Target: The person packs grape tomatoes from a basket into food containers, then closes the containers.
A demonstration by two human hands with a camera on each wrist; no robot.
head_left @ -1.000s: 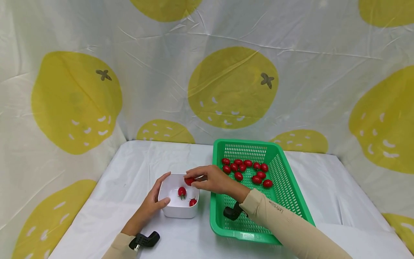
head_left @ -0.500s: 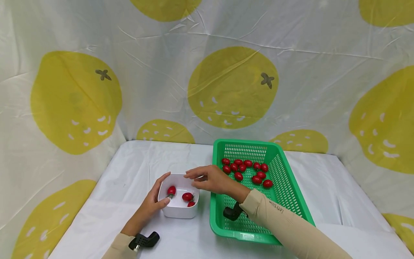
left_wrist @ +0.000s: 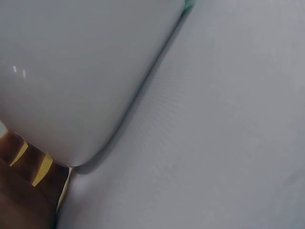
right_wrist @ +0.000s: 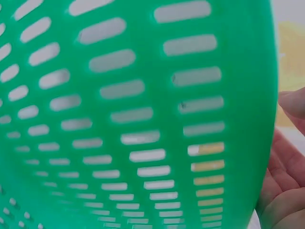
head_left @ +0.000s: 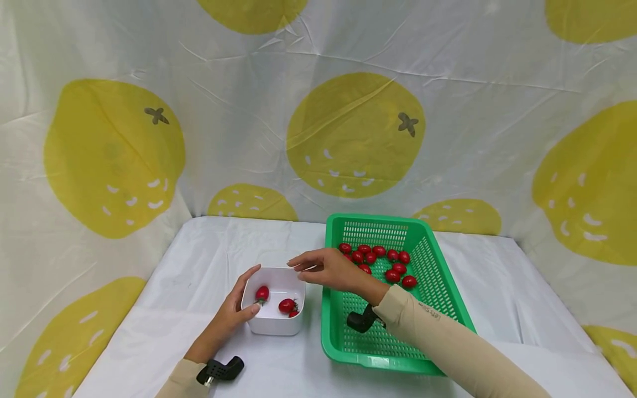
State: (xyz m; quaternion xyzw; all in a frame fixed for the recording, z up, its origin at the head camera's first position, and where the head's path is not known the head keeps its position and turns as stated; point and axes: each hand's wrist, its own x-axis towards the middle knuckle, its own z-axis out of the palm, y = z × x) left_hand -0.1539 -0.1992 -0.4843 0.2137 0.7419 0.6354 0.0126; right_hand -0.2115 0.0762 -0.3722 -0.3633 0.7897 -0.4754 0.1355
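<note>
My left hand grips a square white plastic box from its left, thumb at the near rim and fingers round the far side. In the left wrist view, fingers lie against the smooth box wall. Inside the box are three cherry tomatoes: one red tomato at the left, another tomato with its green stalk at the right, and a third partly hidden behind the near wall. My right hand, fingers loosely extended and holding nothing, hovers between the box and the green basket.
Several more cherry tomatoes lie in the far half of the slotted green basket, some hidden by the right hand. The right wrist view is filled mostly by the basket wall. A white cloth covers the table, with a lemon-print curtain behind.
The tomato pinched by my right hand dropped into the box, and the tomatoes there rolled apart. My right hand then rose slightly, moving right. The left hand stayed on the box.
</note>
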